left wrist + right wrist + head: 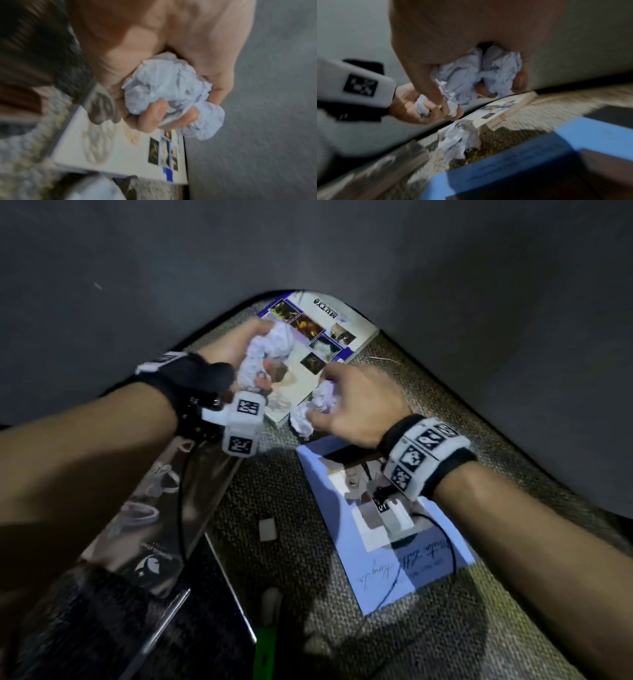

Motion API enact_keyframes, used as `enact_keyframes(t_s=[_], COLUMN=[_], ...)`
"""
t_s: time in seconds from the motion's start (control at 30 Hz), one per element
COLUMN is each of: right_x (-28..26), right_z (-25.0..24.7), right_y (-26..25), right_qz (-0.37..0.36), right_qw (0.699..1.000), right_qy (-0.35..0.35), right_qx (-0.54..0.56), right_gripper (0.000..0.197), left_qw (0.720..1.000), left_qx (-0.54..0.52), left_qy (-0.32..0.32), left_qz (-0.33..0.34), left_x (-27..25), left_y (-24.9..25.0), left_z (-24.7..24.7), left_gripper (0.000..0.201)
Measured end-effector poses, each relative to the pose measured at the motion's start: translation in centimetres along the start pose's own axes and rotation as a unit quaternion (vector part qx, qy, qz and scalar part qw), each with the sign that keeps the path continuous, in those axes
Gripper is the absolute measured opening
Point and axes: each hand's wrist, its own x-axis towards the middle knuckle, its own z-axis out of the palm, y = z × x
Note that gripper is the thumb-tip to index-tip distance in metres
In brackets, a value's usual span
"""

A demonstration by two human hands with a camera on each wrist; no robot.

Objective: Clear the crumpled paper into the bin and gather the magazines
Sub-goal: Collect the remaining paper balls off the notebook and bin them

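My left hand (239,347) grips a wad of crumpled white paper (270,350) above a white-and-blue magazine (329,333) at the table's far corner; the left wrist view shows the fingers (150,119) curled round that paper (168,86). My right hand (356,402) grips another crumpled paper (323,397), seen in the right wrist view (477,73). A third crumpled paper (303,419) lies on the table just below it (458,139). A blue magazine (383,529) lies under my right wrist. A brown magazine (147,508) lies under my left forearm.
The woven table mat (281,491) ends in a rounded far corner over a grey floor (479,285). A small white card (267,529) lies mid-table. A green-and-white pen-like object (265,635) and a dark flat device (205,611) sit near the front. No bin is in view.
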Motion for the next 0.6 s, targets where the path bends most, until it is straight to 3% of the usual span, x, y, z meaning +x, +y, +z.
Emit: enact_keyframes(t_s=[0.07,0.13,0.23,0.33,0.47,0.53,0.6], right_x=[1.0,1.6,1.1,0.3,0.0,-1.6,-4.2], right_z=[1.2,2.8,4.5,4.7,2.8,2.3,2.7], right_y=[-1.9,-2.7,-2.8,-2.5,-3.8,-6.3,-9.5], right_qz=[-0.049,-0.042,-0.027,-0.025,0.016,-0.003,-0.04], right_qw=[0.993,0.985,0.982,0.983,0.996,0.999,0.989], right_qy=[-0.043,-0.087,-0.063,-0.067,-0.061,-0.037,-0.073], right_qx=[-0.099,-0.141,-0.177,-0.169,-0.066,0.026,0.125], right_gripper=[0.059,0.064,0.044,0.039,0.043,0.046,0.043], left_qw=[1.0,1.0,0.999,0.998,0.993,0.989,0.985], left_qx=[0.002,0.0,-0.026,-0.047,-0.081,-0.106,-0.114], left_qy=[0.005,0.019,0.045,0.049,0.082,0.089,0.114], left_qz=[-0.002,-0.007,-0.016,-0.009,0.036,0.056,0.056], left_x=[-1.8,-3.5,-6.2,-8.5,-11.7,-13.9,-16.7], left_y=[-1.2,-2.8,-4.7,-5.8,-6.2,-6.7,-8.0], left_z=[-1.4,-2.5,-3.5,-3.4,-3.4,-4.0,-4.6], left_gripper=[0.017,0.017,0.019,0.023,0.022,0.025,0.029])
